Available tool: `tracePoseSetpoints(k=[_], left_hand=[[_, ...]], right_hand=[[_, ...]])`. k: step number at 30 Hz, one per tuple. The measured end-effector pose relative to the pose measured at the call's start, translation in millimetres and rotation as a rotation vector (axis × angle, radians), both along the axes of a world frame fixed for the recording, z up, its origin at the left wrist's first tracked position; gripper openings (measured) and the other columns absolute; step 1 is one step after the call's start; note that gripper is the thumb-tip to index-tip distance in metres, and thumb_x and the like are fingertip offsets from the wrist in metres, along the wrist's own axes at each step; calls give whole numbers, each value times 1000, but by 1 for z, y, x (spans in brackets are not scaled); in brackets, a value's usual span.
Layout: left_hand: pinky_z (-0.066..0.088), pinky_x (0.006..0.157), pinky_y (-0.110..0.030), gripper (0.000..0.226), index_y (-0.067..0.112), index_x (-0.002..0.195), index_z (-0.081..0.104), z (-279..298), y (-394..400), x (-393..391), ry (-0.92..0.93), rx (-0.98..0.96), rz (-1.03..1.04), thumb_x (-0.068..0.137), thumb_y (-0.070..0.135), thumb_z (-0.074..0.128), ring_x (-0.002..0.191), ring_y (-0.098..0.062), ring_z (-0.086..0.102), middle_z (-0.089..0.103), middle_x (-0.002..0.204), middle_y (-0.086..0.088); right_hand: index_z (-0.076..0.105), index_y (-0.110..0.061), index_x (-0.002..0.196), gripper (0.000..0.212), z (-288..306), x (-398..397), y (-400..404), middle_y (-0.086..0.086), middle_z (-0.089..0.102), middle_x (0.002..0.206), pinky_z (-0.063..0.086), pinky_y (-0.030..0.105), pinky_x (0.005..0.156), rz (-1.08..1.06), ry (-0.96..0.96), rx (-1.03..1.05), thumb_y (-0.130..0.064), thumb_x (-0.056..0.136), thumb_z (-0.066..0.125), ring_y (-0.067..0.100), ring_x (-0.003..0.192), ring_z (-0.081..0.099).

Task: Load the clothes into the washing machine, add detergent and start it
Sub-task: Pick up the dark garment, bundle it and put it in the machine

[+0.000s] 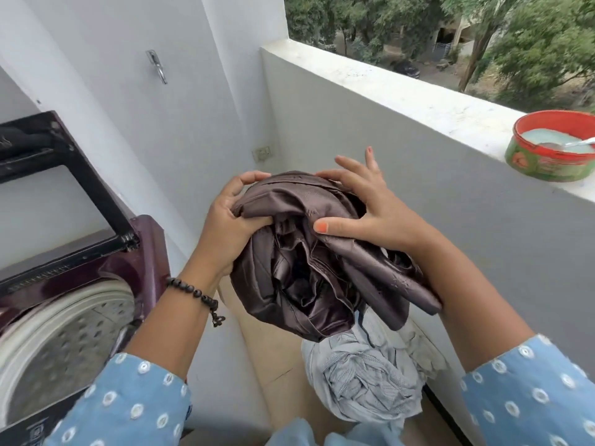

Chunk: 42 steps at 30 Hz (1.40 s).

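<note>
A bunched dark brown satin garment [309,272] is held up in the middle of the view. My left hand [225,230] grips its left side, and my right hand [363,207] presses on its top right. At the left stands a maroon top-loading washing machine [106,268] with its lid [64,175] raised and its perforated drum [64,346] exposed. Below the brown garment lies a pale blue-grey heap of clothes [363,378] on the floor. A red and green tub of pale detergent powder [553,146] with a spoon in it sits on the ledge at the right.
A white balcony parapet [386,88] runs along the right, with trees and a street beyond it. A white wall with a metal hook [157,66] and a switch plate [262,152] stands behind. A narrow strip of tiled floor [267,358] lies between machine and parapet.
</note>
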<state>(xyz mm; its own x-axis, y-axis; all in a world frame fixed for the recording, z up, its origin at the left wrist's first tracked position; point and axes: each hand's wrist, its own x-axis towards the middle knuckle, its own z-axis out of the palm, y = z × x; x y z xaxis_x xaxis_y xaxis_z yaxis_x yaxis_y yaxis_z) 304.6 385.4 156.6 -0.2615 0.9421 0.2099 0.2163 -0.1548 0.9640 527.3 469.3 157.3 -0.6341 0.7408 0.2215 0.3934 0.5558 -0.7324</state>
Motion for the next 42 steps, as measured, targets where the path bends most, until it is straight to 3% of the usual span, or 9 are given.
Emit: tracePoseSetpoints(k=[4, 8, 10, 16, 21, 27, 32, 37, 42], left_hand=[[57, 79, -26, 47, 24, 103, 62, 7, -21, -25, -143, 29, 154, 76, -15, 62, 83, -7, 68, 75, 89, 12], [57, 84, -38, 37, 17, 104, 65, 10, -42, -66, -326, 58, 344, 74, -5, 64, 90, -23, 68, 72, 94, -4], [55, 90, -47, 43, 12, 113, 66, 10, -52, -83, -385, 69, 415, 71, 2, 67, 98, -32, 66, 69, 103, -15], [56, 65, -29, 31, 12, 102, 63, 9, -91, -137, -448, 81, 563, 72, 4, 61, 71, -17, 69, 71, 74, -1], [56, 71, -31, 30, 15, 97, 68, 9, -136, -207, -454, 73, 668, 67, 10, 62, 75, -19, 69, 72, 78, -1], [56, 77, -37, 28, 17, 95, 68, 3, -193, -308, -476, 94, 789, 68, 11, 62, 75, -21, 68, 71, 78, -2], [56, 83, -42, 42, 11, 111, 66, -25, -236, -383, -546, 54, 858, 69, 11, 63, 85, -26, 68, 69, 94, -10], [57, 83, -45, 25, 15, 102, 71, -84, -257, -432, -591, -93, 926, 79, 8, 64, 80, -26, 72, 75, 88, -8], [59, 71, -36, 21, 10, 107, 68, -152, -257, -449, -641, -322, 922, 86, 7, 65, 82, -25, 73, 76, 90, -10]], right_hand=[[36, -55, 137, 74, -8, -10, -1, -11, 19, 161, -4, 57, 120, 15, 140, -53, -77, 69, 54, 15, 150, -15], [26, -35, 151, 108, -24, -32, -4, -26, 39, 147, 36, 18, 107, 293, 357, -538, -85, 62, 62, -5, 136, 38], [25, -29, 153, 113, -32, -56, -12, -12, 41, 152, 45, 21, 100, 384, 417, -744, -76, 62, 72, 8, 133, 48], [29, -26, 153, 102, -49, -147, -40, 8, 46, 150, 38, 40, 110, 500, 427, -928, -64, 70, 75, 27, 135, 46], [46, -26, 141, 85, -44, -233, -70, -6, 69, 119, 51, 20, 84, 553, 434, -951, -66, 70, 68, 8, 106, 66], [54, -19, 136, 88, -38, -347, -104, 2, 70, 118, 52, 26, 93, 618, 356, -993, -71, 67, 69, 15, 109, 66], [70, -25, 109, 48, -49, -436, -131, 1, 74, 105, 53, 25, 92, 556, 285, -1057, -58, 80, 52, 12, 96, 69], [80, -24, 85, 44, -93, -502, -153, 1, 77, 91, 56, 22, 75, 436, 172, -1232, -52, 93, 48, 12, 81, 72], [71, -15, 105, 38, -144, -541, -167, 11, 76, 90, 58, 27, 72, 246, 101, -1407, -46, 96, 50, 20, 75, 72]])
